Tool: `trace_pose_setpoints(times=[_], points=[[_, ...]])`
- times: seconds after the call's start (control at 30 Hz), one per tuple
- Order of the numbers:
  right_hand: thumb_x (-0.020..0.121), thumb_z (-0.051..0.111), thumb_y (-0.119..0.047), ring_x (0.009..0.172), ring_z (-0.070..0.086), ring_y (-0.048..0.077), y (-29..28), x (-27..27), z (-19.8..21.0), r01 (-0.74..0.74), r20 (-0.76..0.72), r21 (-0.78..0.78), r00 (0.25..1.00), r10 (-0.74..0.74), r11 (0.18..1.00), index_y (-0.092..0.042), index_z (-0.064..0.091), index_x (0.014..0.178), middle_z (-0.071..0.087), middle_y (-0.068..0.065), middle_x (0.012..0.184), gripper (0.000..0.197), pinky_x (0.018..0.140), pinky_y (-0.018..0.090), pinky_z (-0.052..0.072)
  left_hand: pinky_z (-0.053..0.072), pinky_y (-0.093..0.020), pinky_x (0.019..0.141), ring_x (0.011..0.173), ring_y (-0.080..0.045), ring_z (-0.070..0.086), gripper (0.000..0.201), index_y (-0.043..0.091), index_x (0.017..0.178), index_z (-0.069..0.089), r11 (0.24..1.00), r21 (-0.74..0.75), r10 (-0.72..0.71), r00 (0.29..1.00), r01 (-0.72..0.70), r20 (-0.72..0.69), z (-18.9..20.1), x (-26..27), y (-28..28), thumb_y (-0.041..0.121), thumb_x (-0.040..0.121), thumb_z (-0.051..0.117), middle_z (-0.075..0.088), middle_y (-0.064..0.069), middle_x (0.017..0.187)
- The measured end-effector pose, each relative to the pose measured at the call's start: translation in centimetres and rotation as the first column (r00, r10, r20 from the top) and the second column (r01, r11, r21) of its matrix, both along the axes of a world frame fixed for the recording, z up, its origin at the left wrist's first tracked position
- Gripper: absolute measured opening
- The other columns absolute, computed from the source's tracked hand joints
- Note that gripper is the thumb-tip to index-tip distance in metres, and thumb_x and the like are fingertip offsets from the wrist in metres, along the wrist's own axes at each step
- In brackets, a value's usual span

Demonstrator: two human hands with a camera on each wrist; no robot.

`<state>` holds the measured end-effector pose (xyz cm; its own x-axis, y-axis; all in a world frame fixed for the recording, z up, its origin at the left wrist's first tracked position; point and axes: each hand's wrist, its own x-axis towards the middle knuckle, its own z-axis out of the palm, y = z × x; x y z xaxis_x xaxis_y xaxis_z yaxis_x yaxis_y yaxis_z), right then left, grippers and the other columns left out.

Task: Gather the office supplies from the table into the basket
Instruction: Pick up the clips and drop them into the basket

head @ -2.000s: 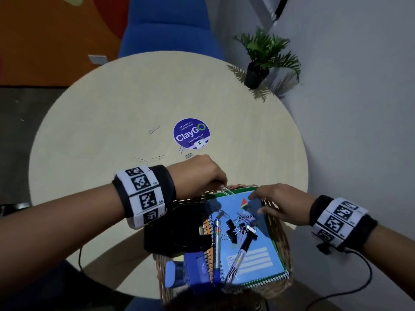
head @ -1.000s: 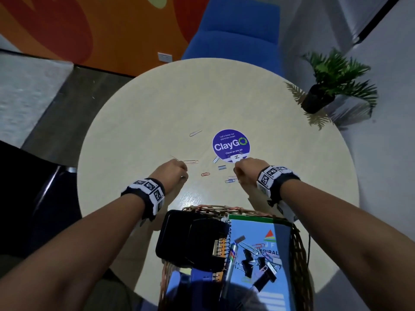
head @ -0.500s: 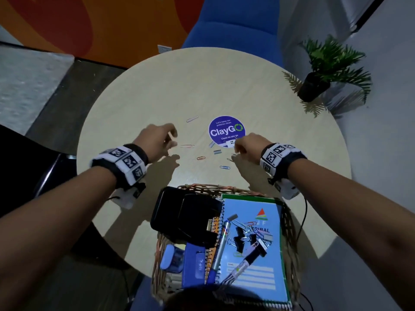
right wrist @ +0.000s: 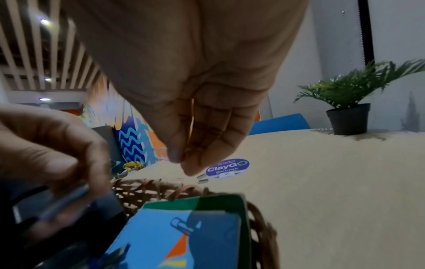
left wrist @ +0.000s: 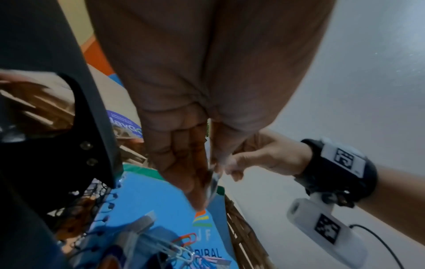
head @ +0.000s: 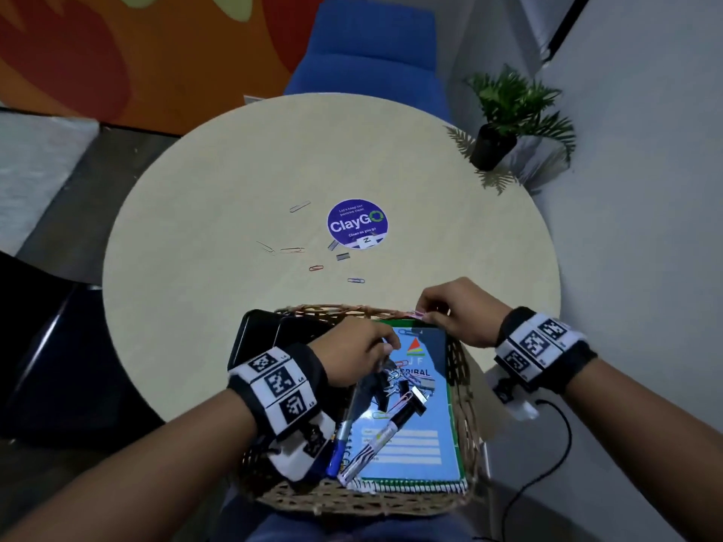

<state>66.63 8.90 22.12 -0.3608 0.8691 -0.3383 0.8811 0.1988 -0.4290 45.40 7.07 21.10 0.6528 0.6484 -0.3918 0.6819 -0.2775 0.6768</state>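
A wicker basket (head: pixel 463 389) sits at the table's near edge. It holds a blue spiral notebook (head: pixel 414 444), pens, binder clips, paper clips and a black punch (head: pixel 266 330). My left hand (head: pixel 385 348) hovers over the notebook's top and pinches a silvery paper clip (left wrist: pixel 212 181) between thumb and fingers. My right hand (head: pixel 424 312) is over the basket's far rim and pinches a pink paper clip (head: pixel 417 314). Several loose paper clips (head: pixel 316 267) and staple strips (head: pixel 342 256) lie on the table beyond the basket.
A round purple ClayGo sticker (head: pixel 357 224) marks the middle of the round table (head: pixel 234 170). A potted plant (head: pixel 493 146) stands at the far right edge. A blue chair (head: pixel 371 52) is behind the table. A cable (head: pixel 547 455) hangs from my right wrist.
Both hands have pulled back from the clips near the sticker to the basket, each pinching a paper clip. Fewer clips lie on the table than a second ago.
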Motion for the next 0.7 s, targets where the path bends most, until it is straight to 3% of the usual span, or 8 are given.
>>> trace_pose_setpoints(times=[0.07, 0.13, 0.3, 0.4, 0.47, 0.57, 0.63, 0.7], points=[[0.084, 0.059, -0.011, 0.072, 0.057, 0.018, -1.2, 0.4, -0.2, 0.009, -0.009, -0.024, 1.0, -0.01, 1.0, -0.013, 0.068, 0.089, 0.072, 0.006, 0.082, 0.01, 0.071, 0.034, 0.049, 0.038, -0.02, 0.091, 0.115, -0.017, 0.058, 0.034, 0.014, 0.13, 0.056, 0.999, 0.02, -0.033, 0.999, 0.034, -0.036, -0.1, -0.2, 0.1, 0.019, 0.1, 0.042, 0.066, -0.006, 0.125], [0.085, 0.059, -0.011, 0.075, 0.06, 0.019, -2.1, 0.5, -0.4, 0.007, -0.025, -0.042, 1.0, -0.008, 0.999, -0.013, 0.068, 0.089, 0.072, 0.006, 0.085, 0.01, 0.074, 0.035, 0.05, 0.037, -0.024, 0.102, 0.125, -0.019, 0.053, 0.036, 0.013, 0.134, 0.053, 0.997, 0.058, -0.038, 0.998, 0.042, -0.059, 0.3, -0.7, 0.3, 0.017, 0.101, 0.04, 0.06, -0.005, 0.134], [0.087, 0.055, -0.011, 0.075, 0.054, 0.015, -3.3, 0.4, -1.2, -0.044, -0.013, -0.073, 0.999, 0.043, 0.996, -0.013, 0.066, 0.092, 0.071, 0.005, 0.091, 0.013, 0.071, 0.028, 0.042, 0.041, -0.025, 0.096, 0.116, -0.022, 0.059, 0.031, 0.013, 0.125, 0.06, 0.964, 0.21, 0.167, 0.986, -0.164, 0.004, 1.9, -4.1, 3.1, 0.016, 0.099, 0.043, 0.066, -0.005, 0.124], [0.089, 0.054, -0.015, 0.089, 0.061, 0.02, -3.4, 0.0, -1.5, -0.124, 0.044, -0.139, 0.99, 0.131, 0.982, -0.017, 0.067, 0.1, 0.071, 0.002, 0.101, 0.017, 0.074, 0.027, 0.043, 0.042, -0.024, 0.089, 0.107, -0.021, 0.064, 0.028, 0.012, 0.121, 0.062, 0.935, 0.271, 0.246, 0.969, -0.228, -0.033, 3.0, -6.8, 5.8, 0.02, 0.097, 0.049, 0.069, -0.005, 0.118], [0.089, 0.055, -0.025, 0.098, 0.061, 0.021, -2.8, -0.3, -0.9, -0.17, 0.139, -0.151, 0.972, 0.191, 0.974, -0.023, 0.065, 0.105, 0.067, -0.001, 0.107, 0.019, 0.077, 0.031, 0.046, 0.043, -0.025, 0.086, 0.1, -0.023, 0.066, 0.028, 0.011, 0.119, 0.063, 0.918, 0.32, 0.278, 0.955, -0.234, -0.101, 3.4, -8.7, 7.9, 0.022, 0.096, 0.052, 0.071, -0.007, 0.115], [0.088, 0.053, -0.034, 0.101, 0.059, 0.022, -0.1, -0.6, 0.6, -0.148, 0.235, -0.004, 0.961, 0.145, 0.989, -0.027, 0.061, 0.111, 0.061, -0.002, 0.114, 0.025, 0.078, 0.034, 0.046, 0.045, -0.03, 0.088, 0.099, -0.026, 0.066, 0.029, 0.009, 0.119, 0.063, 0.904, 0.377, 0.294, 0.932, -0.199, -0.211, 2.9, -10.9, 11.3, 0.023, 0.096, 0.052, 0.071, -0.01, 0.114], [0.089, 0.053, -0.032, 0.102, 0.059, 0.023, 2.6, -1.4, 1.2, -0.139, 0.278, 0.08, 0.954, 0.112, 0.987, -0.026, 0.058, 0.116, 0.059, 0.0, 0.118, 0.028, 0.079, 0.034, 0.046, 0.046, -0.034, 0.092, 0.104, -0.028, 0.064, 0.03, 0.01, 0.121, 0.062, 0.897, 0.415, 0.29, 0.908, -0.148, -0.303, 1.5, -12.1, 13.8, 0.023, 0.096, 0.051, 0.069, -0.011, 0.118], [0.09, 0.053, -0.024, 0.102, 0.06, 0.028, 5.9, -2.9, 0.8, -0.237, 0.425, 0.091, 0.888, 0.177, 0.967, -0.022, 0.056, 0.119, 0.06, 0.003, 0.118, 0.029, 0.077, 0.035, 0.047, 0.045, -0.039, 0.099, 0.117, -0.03, 0.057, 0.032, 0.012, 0.126, 0.058, 0.898, 0.432, 0.278, 0.87, -0.084, -0.409, -0.7, -13.1, 16.1, 0.019, 0.097, 0.046, 0.061, -0.012, 0.13]])
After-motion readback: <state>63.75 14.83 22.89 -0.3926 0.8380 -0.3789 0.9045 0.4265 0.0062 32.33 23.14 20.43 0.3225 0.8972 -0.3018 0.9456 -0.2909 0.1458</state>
